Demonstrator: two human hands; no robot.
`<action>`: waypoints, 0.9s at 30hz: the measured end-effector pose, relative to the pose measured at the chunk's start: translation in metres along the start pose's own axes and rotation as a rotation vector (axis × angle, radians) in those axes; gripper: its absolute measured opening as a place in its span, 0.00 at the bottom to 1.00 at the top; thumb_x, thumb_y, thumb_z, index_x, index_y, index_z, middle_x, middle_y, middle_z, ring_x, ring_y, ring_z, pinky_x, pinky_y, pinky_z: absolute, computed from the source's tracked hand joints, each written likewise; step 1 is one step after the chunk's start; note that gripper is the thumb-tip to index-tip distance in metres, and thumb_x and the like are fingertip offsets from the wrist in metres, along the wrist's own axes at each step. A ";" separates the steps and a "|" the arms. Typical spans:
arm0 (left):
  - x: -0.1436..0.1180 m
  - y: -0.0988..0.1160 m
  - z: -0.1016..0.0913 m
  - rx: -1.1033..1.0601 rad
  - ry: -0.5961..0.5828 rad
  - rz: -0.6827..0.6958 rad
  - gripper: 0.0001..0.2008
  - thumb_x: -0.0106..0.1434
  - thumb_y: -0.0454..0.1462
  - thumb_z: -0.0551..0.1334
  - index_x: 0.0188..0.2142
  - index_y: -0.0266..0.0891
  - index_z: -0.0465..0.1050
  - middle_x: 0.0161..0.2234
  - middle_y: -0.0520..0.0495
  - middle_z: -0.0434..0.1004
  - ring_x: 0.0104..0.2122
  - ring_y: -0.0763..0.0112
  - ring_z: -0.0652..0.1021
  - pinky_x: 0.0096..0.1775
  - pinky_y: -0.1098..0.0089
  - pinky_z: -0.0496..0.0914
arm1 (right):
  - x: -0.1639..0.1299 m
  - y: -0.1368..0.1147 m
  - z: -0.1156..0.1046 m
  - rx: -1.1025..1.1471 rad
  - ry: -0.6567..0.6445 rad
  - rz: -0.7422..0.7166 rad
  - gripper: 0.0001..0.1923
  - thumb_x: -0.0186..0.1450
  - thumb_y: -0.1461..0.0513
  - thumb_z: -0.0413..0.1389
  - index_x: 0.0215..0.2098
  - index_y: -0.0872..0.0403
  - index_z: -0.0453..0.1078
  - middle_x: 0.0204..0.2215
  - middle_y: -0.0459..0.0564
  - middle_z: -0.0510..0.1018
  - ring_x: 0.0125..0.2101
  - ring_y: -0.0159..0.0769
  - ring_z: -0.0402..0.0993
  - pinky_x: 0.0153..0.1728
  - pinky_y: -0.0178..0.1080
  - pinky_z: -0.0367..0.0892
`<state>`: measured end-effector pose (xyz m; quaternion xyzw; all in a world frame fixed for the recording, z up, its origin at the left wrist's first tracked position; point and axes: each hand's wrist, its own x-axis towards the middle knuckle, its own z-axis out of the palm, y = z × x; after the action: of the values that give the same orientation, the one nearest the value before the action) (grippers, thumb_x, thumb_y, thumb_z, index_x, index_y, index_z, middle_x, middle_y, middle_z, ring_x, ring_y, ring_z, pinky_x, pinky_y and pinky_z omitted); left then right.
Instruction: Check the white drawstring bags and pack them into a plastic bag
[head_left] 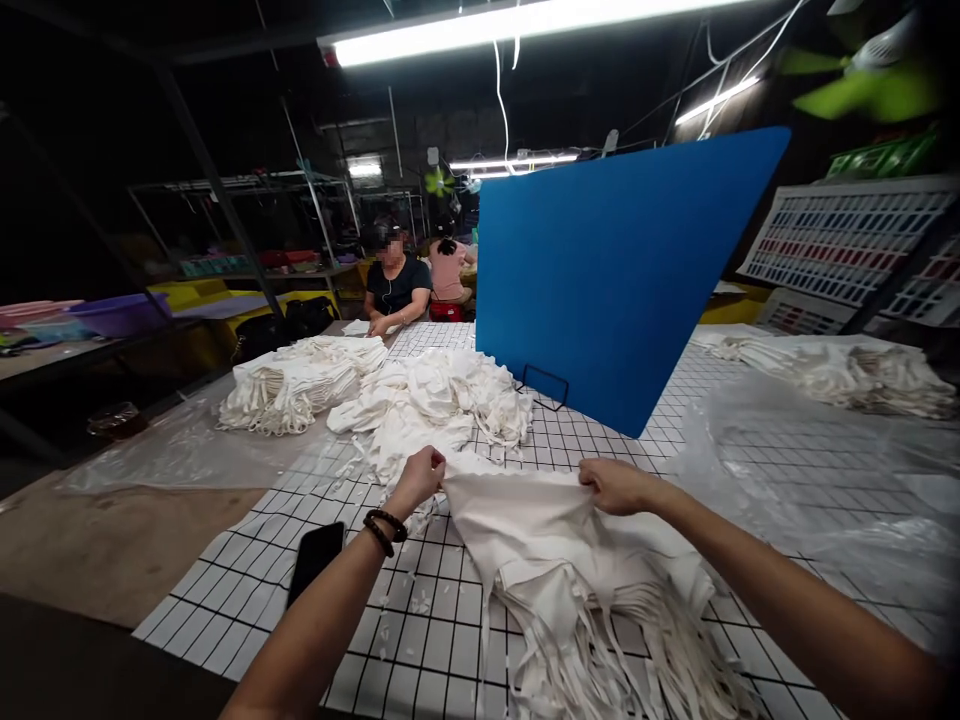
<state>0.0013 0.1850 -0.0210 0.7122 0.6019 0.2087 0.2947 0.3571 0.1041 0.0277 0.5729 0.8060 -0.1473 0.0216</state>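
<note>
My left hand (424, 475) pinches one upper corner of a white cloth piece with thin straps (525, 510). At the opposite upper corner my right hand (611, 484) is closed on the same piece, so its top edge stretches between the two. The lower part of the cloth hangs over a stack of similar white pieces (555, 610), whose long straps trail towards me. Just beyond my left hand lies a loose heap of crumpled white pieces (442, 400). A dark bead bracelet circles my left wrist.
A black phone (316, 558) lies left on the checked tablecloth (420, 640). Behind stands a blue board (600, 280) in a black wire holder (546, 385). Stacked white cloth (300, 385) is at left, more (847, 365) at right beside clear plastic (810, 450). A co-worker (397, 285) sits opposite.
</note>
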 end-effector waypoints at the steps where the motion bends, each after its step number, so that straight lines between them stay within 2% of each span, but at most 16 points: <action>1: 0.001 -0.002 -0.002 -0.011 -0.025 0.018 0.09 0.63 0.33 0.53 0.41 0.34 0.68 0.33 0.45 0.76 0.23 0.76 0.75 0.25 0.77 0.66 | -0.008 0.003 0.001 -0.005 0.002 -0.002 0.06 0.51 0.71 0.50 0.22 0.55 0.65 0.30 0.50 0.72 0.31 0.37 0.68 0.27 0.36 0.53; 5: 0.001 -0.004 -0.007 -0.007 -0.138 0.139 0.11 0.60 0.31 0.53 0.38 0.35 0.72 0.30 0.48 0.75 0.25 0.74 0.75 0.27 0.75 0.67 | -0.036 0.012 0.005 -0.009 -0.017 -0.012 0.05 0.55 0.69 0.50 0.23 0.55 0.64 0.31 0.50 0.71 0.30 0.37 0.67 0.29 0.36 0.55; 9: -0.002 0.003 -0.009 0.037 -0.265 0.279 0.14 0.59 0.32 0.53 0.34 0.39 0.78 0.37 0.46 0.75 0.35 0.68 0.75 0.39 0.71 0.68 | -0.052 0.011 0.003 0.058 -0.042 -0.036 0.08 0.62 0.65 0.48 0.28 0.55 0.68 0.35 0.52 0.71 0.32 0.37 0.68 0.32 0.37 0.59; 12: -0.002 0.009 -0.005 0.080 -0.325 0.344 0.16 0.59 0.32 0.52 0.38 0.40 0.79 0.39 0.45 0.74 0.39 0.66 0.74 0.45 0.69 0.66 | -0.053 0.007 -0.001 0.078 -0.038 -0.052 0.11 0.65 0.63 0.45 0.31 0.55 0.69 0.35 0.52 0.70 0.32 0.36 0.68 0.33 0.37 0.60; 15: -0.002 0.011 0.002 0.111 -0.338 0.373 0.18 0.60 0.32 0.51 0.43 0.39 0.77 0.41 0.43 0.73 0.43 0.62 0.73 0.49 0.66 0.64 | -0.051 0.003 -0.003 0.066 -0.035 -0.061 0.13 0.66 0.62 0.45 0.33 0.54 0.70 0.35 0.52 0.71 0.33 0.37 0.69 0.34 0.38 0.61; 19: -0.003 0.010 0.007 0.130 -0.359 0.373 0.16 0.62 0.41 0.54 0.44 0.39 0.76 0.43 0.43 0.73 0.42 0.61 0.74 0.47 0.65 0.66 | -0.047 0.001 -0.001 0.048 -0.024 -0.058 0.12 0.66 0.62 0.45 0.33 0.54 0.70 0.36 0.52 0.71 0.34 0.38 0.70 0.34 0.38 0.61; 22: -0.006 0.008 0.010 0.134 -0.373 0.389 0.21 0.53 0.49 0.65 0.44 0.41 0.76 0.44 0.44 0.72 0.40 0.61 0.74 0.43 0.67 0.68 | -0.046 0.001 -0.001 0.048 -0.021 -0.062 0.13 0.66 0.61 0.45 0.31 0.54 0.69 0.35 0.52 0.71 0.33 0.37 0.70 0.33 0.38 0.60; 24: -0.006 0.007 0.012 0.132 -0.366 0.412 0.20 0.50 0.49 0.67 0.40 0.43 0.77 0.44 0.45 0.72 0.41 0.63 0.74 0.43 0.69 0.67 | -0.045 0.002 -0.001 0.049 -0.018 -0.067 0.13 0.66 0.61 0.45 0.30 0.55 0.69 0.35 0.51 0.70 0.32 0.37 0.70 0.33 0.37 0.60; 27: -0.002 0.003 0.013 0.125 -0.335 0.409 0.13 0.55 0.46 0.63 0.33 0.40 0.79 0.42 0.44 0.74 0.39 0.65 0.75 0.42 0.70 0.67 | -0.044 0.006 0.001 0.038 -0.024 -0.072 0.12 0.65 0.62 0.46 0.29 0.55 0.69 0.35 0.51 0.71 0.33 0.37 0.70 0.33 0.37 0.60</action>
<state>0.0111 0.1802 -0.0284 0.8604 0.4001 0.1056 0.2976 0.3776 0.0649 0.0344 0.5418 0.8229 -0.1702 0.0148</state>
